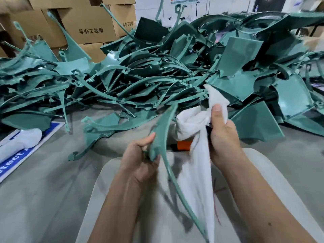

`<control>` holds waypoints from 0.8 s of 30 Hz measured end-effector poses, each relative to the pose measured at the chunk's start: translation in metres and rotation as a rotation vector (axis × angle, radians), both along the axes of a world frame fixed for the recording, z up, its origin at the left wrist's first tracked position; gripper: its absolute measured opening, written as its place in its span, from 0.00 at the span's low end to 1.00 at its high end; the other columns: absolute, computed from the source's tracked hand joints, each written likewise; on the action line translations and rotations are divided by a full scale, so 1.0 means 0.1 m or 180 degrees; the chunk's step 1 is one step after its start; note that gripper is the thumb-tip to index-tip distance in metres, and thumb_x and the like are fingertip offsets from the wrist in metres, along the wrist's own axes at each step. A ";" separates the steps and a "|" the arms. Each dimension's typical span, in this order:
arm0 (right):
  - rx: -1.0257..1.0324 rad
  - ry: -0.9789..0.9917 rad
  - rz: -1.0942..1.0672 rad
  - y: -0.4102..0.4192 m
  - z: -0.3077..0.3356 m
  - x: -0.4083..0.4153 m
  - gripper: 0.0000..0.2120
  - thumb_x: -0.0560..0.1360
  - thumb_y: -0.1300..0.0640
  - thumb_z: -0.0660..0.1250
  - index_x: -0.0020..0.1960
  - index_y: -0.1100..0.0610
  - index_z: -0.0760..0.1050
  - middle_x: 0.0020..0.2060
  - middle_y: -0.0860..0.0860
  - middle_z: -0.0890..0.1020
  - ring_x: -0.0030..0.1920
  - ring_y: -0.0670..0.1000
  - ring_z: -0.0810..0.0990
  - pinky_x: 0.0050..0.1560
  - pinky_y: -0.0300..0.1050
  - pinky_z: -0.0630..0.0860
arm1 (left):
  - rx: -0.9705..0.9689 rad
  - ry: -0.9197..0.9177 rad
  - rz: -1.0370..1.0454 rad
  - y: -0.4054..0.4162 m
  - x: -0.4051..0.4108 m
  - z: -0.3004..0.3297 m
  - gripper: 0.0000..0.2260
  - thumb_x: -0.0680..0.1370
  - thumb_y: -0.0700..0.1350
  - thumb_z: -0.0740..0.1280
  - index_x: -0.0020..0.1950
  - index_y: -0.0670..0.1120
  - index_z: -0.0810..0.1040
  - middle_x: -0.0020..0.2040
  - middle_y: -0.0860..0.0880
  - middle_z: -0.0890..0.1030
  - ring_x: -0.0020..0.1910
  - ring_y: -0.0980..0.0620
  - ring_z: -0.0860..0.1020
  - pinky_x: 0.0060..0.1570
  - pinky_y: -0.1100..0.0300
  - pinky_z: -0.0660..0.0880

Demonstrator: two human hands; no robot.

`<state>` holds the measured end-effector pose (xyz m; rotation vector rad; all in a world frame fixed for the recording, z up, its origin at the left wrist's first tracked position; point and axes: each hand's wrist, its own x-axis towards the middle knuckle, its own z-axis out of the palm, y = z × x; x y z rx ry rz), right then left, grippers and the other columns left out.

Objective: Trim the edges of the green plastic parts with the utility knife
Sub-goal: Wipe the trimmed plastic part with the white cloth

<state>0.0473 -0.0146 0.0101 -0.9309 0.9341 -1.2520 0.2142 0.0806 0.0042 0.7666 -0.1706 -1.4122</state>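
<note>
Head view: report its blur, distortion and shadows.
Head view: wide-angle bending curves the cardboard boxes and floor edges; the white cloth in the right hand is motion-smeared; soft shadows fall under the green plastic part held by the left hand.

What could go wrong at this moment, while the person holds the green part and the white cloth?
1. The right hand grips a white cloth that hides most of an orange and black tool, probably the knife; a hidden blade might cut the fingers.
2. The left hand holds the long curved green part near one end, so its free length may swing or flex.
3. The cloth drapes over the part and may snag.
</note>
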 end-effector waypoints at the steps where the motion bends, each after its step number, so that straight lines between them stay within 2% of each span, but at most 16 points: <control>1: -0.0017 0.0273 -0.0029 -0.01 -0.02 0.06 0.22 0.83 0.40 0.64 0.44 0.58 0.81 0.41 0.59 0.87 0.44 0.58 0.85 0.47 0.59 0.83 | -0.0015 -0.0023 -0.0293 0.00 -0.05 0.00 0.09 0.73 0.36 0.64 0.49 0.34 0.80 0.33 0.43 0.81 0.25 0.50 0.81 0.24 0.62 0.78; 3: 0.0160 0.0639 0.0021 -0.04 -0.04 0.15 0.24 0.83 0.38 0.63 0.41 0.56 0.80 0.38 0.59 0.82 0.41 0.58 0.80 0.49 0.64 0.80 | -0.0217 0.0054 -0.0995 0.03 -0.12 0.02 0.10 0.75 0.34 0.62 0.49 0.32 0.82 0.34 0.40 0.81 0.25 0.49 0.81 0.22 0.62 0.77; 6: 0.0407 0.0042 0.0501 -0.07 -0.04 0.25 0.23 0.85 0.40 0.60 0.45 0.57 0.82 0.38 0.55 0.82 0.38 0.55 0.79 0.44 0.51 0.78 | -0.0337 0.0141 -0.1555 0.03 -0.16 0.01 0.11 0.78 0.32 0.60 0.52 0.32 0.82 0.36 0.39 0.81 0.28 0.48 0.83 0.24 0.61 0.79; 7: 0.0369 -0.0123 0.0815 -0.07 -0.04 0.25 0.24 0.86 0.41 0.58 0.51 0.58 0.83 0.42 0.55 0.84 0.40 0.54 0.80 0.46 0.50 0.79 | -0.0156 0.0122 -0.1560 0.02 -0.16 0.00 0.10 0.77 0.34 0.60 0.50 0.33 0.81 0.34 0.41 0.80 0.27 0.49 0.82 0.22 0.62 0.77; 9: 0.0317 -0.0293 0.1574 -0.04 -0.04 0.18 0.30 0.84 0.37 0.55 0.62 0.61 0.82 0.55 0.57 0.86 0.51 0.54 0.82 0.59 0.53 0.80 | 0.0179 0.0194 -0.1423 -0.03 -0.13 -0.03 0.09 0.75 0.37 0.62 0.46 0.34 0.79 0.31 0.43 0.77 0.22 0.52 0.79 0.20 0.64 0.75; 10: 0.0321 -0.0384 0.1918 -0.03 -0.04 0.13 0.35 0.82 0.33 0.53 0.63 0.61 0.82 0.60 0.58 0.85 0.55 0.55 0.82 0.64 0.55 0.79 | 0.0303 0.0215 -0.1343 -0.05 -0.11 -0.04 0.09 0.74 0.37 0.62 0.45 0.34 0.79 0.30 0.44 0.77 0.21 0.53 0.78 0.19 0.64 0.74; 12: 0.0282 -0.0373 0.2241 -0.02 -0.04 0.06 0.42 0.79 0.28 0.49 0.60 0.62 0.84 0.64 0.58 0.84 0.60 0.57 0.83 0.65 0.56 0.80 | 0.0487 0.0121 -0.1175 -0.06 -0.07 -0.04 0.08 0.73 0.37 0.62 0.43 0.33 0.79 0.29 0.45 0.77 0.20 0.54 0.77 0.18 0.65 0.73; 13: 0.0239 -0.0328 0.2265 0.00 -0.04 0.05 0.42 0.81 0.29 0.48 0.58 0.62 0.84 0.65 0.59 0.83 0.61 0.58 0.83 0.64 0.57 0.80 | 0.0530 0.0039 -0.1096 -0.06 -0.07 -0.04 0.08 0.73 0.37 0.63 0.43 0.33 0.79 0.28 0.44 0.77 0.20 0.53 0.77 0.17 0.64 0.73; 15: 0.0122 -0.0373 0.2249 0.01 -0.03 0.00 0.34 0.85 0.39 0.50 0.57 0.64 0.84 0.64 0.59 0.83 0.59 0.60 0.83 0.63 0.57 0.81 | 0.0476 -0.0125 -0.0974 -0.05 -0.06 -0.05 0.09 0.73 0.35 0.63 0.42 0.31 0.81 0.27 0.42 0.78 0.19 0.50 0.78 0.17 0.64 0.72; 18: 0.0095 -0.0470 0.2429 -0.01 -0.01 -0.11 0.22 0.84 0.53 0.55 0.68 0.66 0.79 0.61 0.60 0.85 0.58 0.61 0.84 0.60 0.56 0.82 | 0.0226 -0.0483 -0.0908 -0.02 -0.06 -0.07 0.12 0.73 0.35 0.62 0.38 0.32 0.85 0.29 0.40 0.82 0.22 0.48 0.81 0.19 0.63 0.75; 20: -0.0053 -0.0290 0.2632 -0.02 0.00 -0.16 0.21 0.81 0.57 0.61 0.70 0.66 0.77 0.65 0.62 0.83 0.61 0.61 0.84 0.64 0.55 0.80 | 0.0137 -0.0787 -0.0860 0.00 -0.04 -0.08 0.12 0.72 0.34 0.64 0.44 0.34 0.87 0.37 0.38 0.85 0.29 0.47 0.84 0.26 0.61 0.79; 21: -0.0140 -0.0119 0.2709 -0.02 0.01 -0.17 0.20 0.80 0.59 0.64 0.69 0.66 0.78 0.66 0.61 0.82 0.63 0.61 0.83 0.65 0.54 0.80 | 0.0079 -0.0870 -0.0824 0.01 -0.03 -0.09 0.12 0.72 0.33 0.65 0.50 0.34 0.86 0.44 0.37 0.86 0.35 0.45 0.85 0.34 0.58 0.82; 23: -0.0125 0.0175 0.2601 -0.03 0.04 -0.19 0.18 0.76 0.63 0.70 0.66 0.64 0.82 0.68 0.57 0.82 0.60 0.58 0.85 0.61 0.48 0.82 | -0.0010 -0.1005 -0.0818 0.02 -0.02 -0.11 0.20 0.71 0.31 0.67 0.63 0.33 0.81 0.57 0.34 0.82 0.47 0.40 0.83 0.49 0.51 0.80; 24: -0.0122 0.0309 0.2532 -0.03 0.06 -0.22 0.18 0.74 0.64 0.72 0.65 0.60 0.83 0.66 0.57 0.83 0.57 0.55 0.86 0.56 0.45 0.83 | -0.0036 -0.1067 -0.0865 0.03 -0.03 -0.09 0.23 0.71 0.32 0.66 0.66 0.33 0.78 0.60 0.33 0.80 0.49 0.39 0.81 0.51 0.50 0.79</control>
